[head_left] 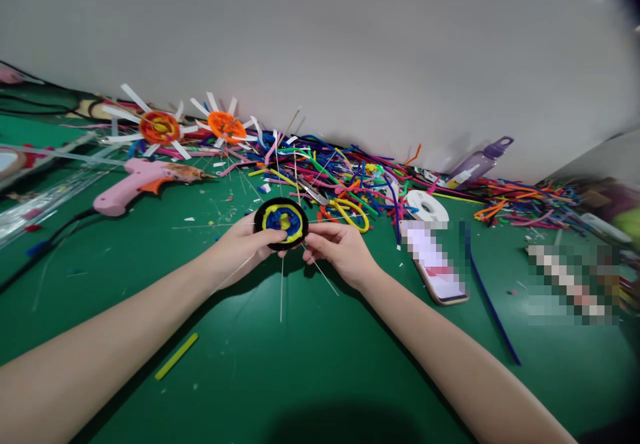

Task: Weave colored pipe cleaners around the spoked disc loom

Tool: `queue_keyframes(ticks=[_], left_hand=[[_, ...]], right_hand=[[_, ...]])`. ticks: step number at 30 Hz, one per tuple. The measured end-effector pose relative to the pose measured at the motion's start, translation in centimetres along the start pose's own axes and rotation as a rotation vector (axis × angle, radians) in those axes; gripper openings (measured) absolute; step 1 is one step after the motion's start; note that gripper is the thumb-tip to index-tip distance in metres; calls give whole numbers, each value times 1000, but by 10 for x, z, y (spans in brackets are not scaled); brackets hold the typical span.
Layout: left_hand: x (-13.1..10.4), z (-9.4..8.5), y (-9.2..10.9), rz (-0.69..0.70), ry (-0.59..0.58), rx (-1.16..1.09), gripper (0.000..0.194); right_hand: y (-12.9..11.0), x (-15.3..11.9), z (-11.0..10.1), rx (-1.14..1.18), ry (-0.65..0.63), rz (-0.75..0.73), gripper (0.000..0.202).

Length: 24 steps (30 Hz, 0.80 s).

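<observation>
A round pipe-cleaner disc [273, 221], black at the rim with yellow and blue rings inside, is held above the green table. Thin pale wires [281, 291] radiate from it on several sides. My left hand [247, 244] grips the disc from the left, thumb lying across its coloured face and fingers underneath. At the right edge, my right hand [340, 247] is closed in a pinch; whether its fingertips press the black rim or a wire beside it is hard to tell.
A pink glue gun [130, 187] lies left, its cord trailing. Behind are two orange discs [227, 126] with white strips and a heap of pipe cleaners [350, 174]. A phone [435, 264], white spool [427, 207], purple bottle [480, 161] and yellow piece [177, 357] lie around.
</observation>
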<state>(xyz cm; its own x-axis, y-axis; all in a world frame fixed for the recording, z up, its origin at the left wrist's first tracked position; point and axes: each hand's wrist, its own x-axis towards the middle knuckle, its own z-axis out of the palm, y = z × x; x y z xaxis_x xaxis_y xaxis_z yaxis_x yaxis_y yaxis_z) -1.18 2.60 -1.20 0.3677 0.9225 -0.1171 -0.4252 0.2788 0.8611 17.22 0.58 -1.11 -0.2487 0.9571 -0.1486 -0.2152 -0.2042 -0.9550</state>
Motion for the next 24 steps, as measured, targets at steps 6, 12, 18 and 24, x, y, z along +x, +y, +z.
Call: queue_keyframes(ticks=[6, 12, 18, 24], left_hand=[[-3, 6, 3, -18, 13, 58, 17], [-2, 6, 3, -11, 4, 113, 15], [-2, 4, 0, -9, -13, 150, 17], [-4, 4, 1, -8, -20, 212, 15]], right_hand=[[0, 0, -5, -21, -66, 17, 34], [1, 1, -8, -17, -130, -8, 27], [0, 1, -7, -46, -121, -5, 27], [-4, -1, -4, -67, -101, 24, 29]])
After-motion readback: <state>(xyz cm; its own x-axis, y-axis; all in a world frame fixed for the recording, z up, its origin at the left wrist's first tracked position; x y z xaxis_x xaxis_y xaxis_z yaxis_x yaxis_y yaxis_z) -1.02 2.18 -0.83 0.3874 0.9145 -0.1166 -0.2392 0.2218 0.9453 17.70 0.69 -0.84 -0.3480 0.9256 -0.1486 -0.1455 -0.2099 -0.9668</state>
